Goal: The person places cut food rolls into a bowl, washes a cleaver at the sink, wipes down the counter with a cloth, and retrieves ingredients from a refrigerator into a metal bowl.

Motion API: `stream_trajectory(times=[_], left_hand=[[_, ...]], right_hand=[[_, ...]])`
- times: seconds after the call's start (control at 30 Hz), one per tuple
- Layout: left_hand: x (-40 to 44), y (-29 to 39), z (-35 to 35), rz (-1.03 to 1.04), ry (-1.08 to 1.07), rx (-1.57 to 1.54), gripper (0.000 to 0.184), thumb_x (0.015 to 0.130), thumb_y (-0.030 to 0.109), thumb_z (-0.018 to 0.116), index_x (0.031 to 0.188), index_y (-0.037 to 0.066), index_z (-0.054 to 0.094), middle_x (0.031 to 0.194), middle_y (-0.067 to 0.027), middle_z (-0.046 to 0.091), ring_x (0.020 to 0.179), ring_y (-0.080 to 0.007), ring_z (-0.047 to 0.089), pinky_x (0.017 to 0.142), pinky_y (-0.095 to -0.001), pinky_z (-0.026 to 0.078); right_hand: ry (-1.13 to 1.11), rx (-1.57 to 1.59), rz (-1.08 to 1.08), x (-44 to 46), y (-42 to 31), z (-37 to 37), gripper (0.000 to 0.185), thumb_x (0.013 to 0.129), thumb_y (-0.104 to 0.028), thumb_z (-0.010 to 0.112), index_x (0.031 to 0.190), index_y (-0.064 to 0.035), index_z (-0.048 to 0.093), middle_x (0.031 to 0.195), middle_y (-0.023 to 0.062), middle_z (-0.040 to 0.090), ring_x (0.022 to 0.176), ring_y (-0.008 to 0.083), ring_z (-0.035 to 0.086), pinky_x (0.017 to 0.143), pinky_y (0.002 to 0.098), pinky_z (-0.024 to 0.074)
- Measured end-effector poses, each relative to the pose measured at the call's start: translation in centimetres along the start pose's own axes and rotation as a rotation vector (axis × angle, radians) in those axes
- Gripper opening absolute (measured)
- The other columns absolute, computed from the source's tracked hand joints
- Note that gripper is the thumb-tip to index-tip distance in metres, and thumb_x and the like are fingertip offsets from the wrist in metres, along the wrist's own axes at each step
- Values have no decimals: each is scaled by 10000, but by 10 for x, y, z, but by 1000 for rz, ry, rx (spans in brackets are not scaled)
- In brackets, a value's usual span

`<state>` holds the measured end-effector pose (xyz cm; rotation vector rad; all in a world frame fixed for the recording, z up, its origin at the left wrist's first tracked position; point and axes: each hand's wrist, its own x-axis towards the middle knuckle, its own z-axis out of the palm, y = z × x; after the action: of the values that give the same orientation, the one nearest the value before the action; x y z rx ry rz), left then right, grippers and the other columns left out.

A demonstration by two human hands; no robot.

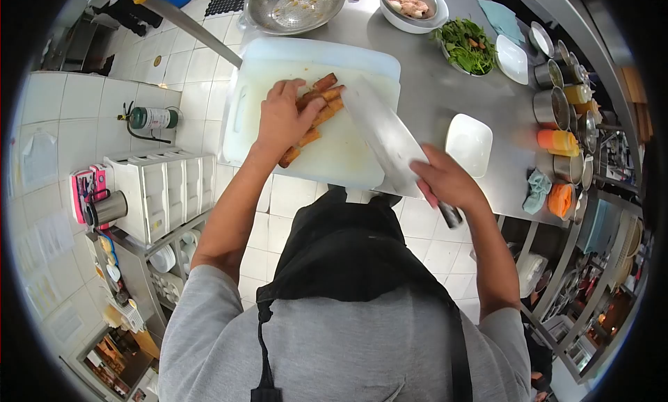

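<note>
Several golden-brown fried rolls (pixel 332 108), some looking cut into pieces, lie in a slanting row on the white cutting board (pixel 261 58). My left hand (pixel 287 117) rests over them from the left, its fingers curled and its thumb pressed against the rolls, covering part of the row. In my right hand (pixel 449 179) is the handle of a wide cleaver (pixel 383 127). The slightly blurred blade slants up and left over the right part of the board, its tip close to the right ends of the rolls. Whether blade and rolls touch, I cannot tell.
Right of the board stands a white square dish (pixel 469 145). Beyond are a bowl of leafy greens (pixel 470 47), another white dish (pixel 512 58), a bowl of raw meat (pixel 408 5) and a large metal bowl (pixel 294 9). Sauce containers (pixel 555 139) line the right edge.
</note>
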<state>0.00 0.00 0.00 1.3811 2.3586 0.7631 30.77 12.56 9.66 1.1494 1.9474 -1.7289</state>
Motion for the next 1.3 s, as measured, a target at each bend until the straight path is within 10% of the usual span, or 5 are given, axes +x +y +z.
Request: stream_trajectory(times=[0.4,0.7,1.3], left_hand=[[26,52,56,-180,24,296,752,870,690,527,1301,74,553,1308,-206,437,1211,-392,407,1008,-556,328],[38,76,62,-167,152,296,599,853,544,625,1220,74,570,1194,-169,502,1110,-364,464,944,-530,362],[1,305,229,495,-197,39,559,839,539,630,1108,50,600,1111,-159,555,1060,-333,510,878,-484,377]], right_hand=[[-293,368,63,42,41,22,302,995,-235,508,1225,-41,484,632,23,479,423,101,438,401,273,398],[-203,471,5,82,24,43,263,994,-241,527,1165,-46,480,644,30,482,428,116,451,406,282,419],[301,980,109,-104,183,-27,152,989,-199,520,972,-61,456,613,60,490,450,181,490,455,329,442]])
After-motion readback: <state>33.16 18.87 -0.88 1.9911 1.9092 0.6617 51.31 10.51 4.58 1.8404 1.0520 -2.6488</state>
